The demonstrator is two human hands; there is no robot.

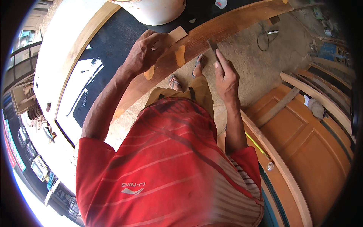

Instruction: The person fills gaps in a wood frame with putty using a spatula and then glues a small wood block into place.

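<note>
My left hand (145, 52) is closed on a small flat piece of pale wood (177, 34), held over a long brown board (213, 28). Ochre filler patches (180, 55) mark the board beside and below that hand. To the right, past the board's near edge, my right hand (227, 77) grips a thin dark flat blade (213, 45), its index finger stretched along it. What part of the blade lies inside the palm is hidden.
Behind the board, a white bucket (157, 11) stands on a dark, paint-smeared tabletop (109, 41). Paneled wooden doors (291, 128) and loose timber lengths lie at the right. A dark cable (261, 41) is on the floor near my sandaled feet.
</note>
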